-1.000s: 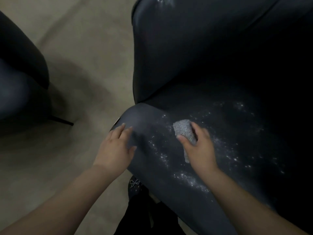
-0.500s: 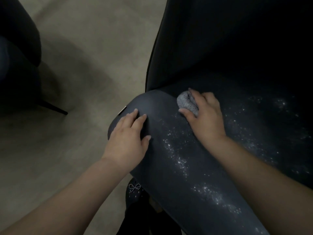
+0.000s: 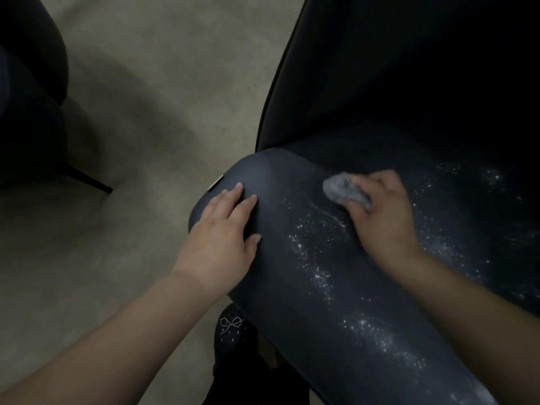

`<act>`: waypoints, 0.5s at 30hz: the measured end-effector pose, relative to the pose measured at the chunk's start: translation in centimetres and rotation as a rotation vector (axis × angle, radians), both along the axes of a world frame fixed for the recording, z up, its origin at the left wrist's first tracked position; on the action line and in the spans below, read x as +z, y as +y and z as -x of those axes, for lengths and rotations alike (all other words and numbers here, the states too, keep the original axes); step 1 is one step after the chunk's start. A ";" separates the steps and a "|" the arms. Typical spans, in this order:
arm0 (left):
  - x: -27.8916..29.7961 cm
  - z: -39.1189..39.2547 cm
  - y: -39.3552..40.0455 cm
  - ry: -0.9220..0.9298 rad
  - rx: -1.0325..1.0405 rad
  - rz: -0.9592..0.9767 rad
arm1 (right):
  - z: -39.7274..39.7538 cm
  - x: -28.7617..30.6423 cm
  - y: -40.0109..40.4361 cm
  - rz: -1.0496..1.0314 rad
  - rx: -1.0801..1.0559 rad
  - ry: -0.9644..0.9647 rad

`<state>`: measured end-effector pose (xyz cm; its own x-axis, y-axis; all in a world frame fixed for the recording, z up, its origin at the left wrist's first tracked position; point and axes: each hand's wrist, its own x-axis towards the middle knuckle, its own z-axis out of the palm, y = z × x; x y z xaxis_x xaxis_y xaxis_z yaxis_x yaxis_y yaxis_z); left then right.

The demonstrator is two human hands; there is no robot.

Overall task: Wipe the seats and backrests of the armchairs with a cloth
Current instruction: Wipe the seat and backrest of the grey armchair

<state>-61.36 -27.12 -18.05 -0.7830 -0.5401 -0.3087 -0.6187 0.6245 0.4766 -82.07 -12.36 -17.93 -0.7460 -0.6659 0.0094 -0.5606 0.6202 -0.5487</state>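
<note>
Two hands — left hand [image 3: 217,244], right hand [image 3: 382,217]; one cloth [image 3: 343,190]

The right hand [image 3: 382,217] presses a crumpled grey cloth [image 3: 343,192] on the dark leather armchair seat [image 3: 321,287], the left hand [image 3: 217,244] lying flat on its front corner.

A beige, matte floor [image 3: 140,118] is seen, dimly lit and mottled with soft shadows. At the left edge a second dark chair [image 3: 26,92] is partly shown, with one thin black leg [image 3: 87,179] angled onto the floor.
</note>
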 end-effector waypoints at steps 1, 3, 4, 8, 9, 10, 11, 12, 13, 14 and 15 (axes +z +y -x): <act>0.0 0.0 -0.1 0.000 -0.002 -0.002 | 0.6 0.0 -0.8 0.027 -0.071 -0.036; -0.1 0.0 -0.1 -0.001 -0.007 -0.004 | 0.3 0.0 -2.8 0.082 -0.121 -0.115; -0.1 0.0 -0.1 0.000 -0.010 -0.004 | -0.5 0.0 -3.3 0.093 -0.088 -0.130; 0.0 -0.5 -0.1 -0.003 -0.027 -0.001 | -3.8 -0.1 -1.4 0.078 0.159 -0.142; 0.0 -0.6 -0.1 -0.005 -0.027 -0.001 | -3.7 0.0 -0.9 0.052 0.166 -0.117; 0.1 -0.7 -0.1 -0.008 -0.027 -0.004 | -3.1 0.1 -0.8 0.032 0.137 -0.094; 0.2 -0.8 -0.1 -0.010 -0.027 -0.009 | -2.4 0.1 -1.1 0.033 0.076 -0.080; 0.2 -0.8 -0.2 -0.009 -0.025 -0.012 | -1.6 0.1 -2.0 0.049 -0.002 -0.087; 0.2 -0.8 -0.2 -0.005 -0.024 -0.014 | -1.1 0.0 -3.3 0.076 -0.081 -0.111; 0.2 -0.7 -0.2 -0.001 -0.022 -0.016 | -0.9 -0.1 -4.7 0.099 -0.134 -0.145; 0.2 -0.7 -0.2 0.005 -0.016 -0.017 | -1.3 -0.2 -6.0 0.120 -0.140 -0.173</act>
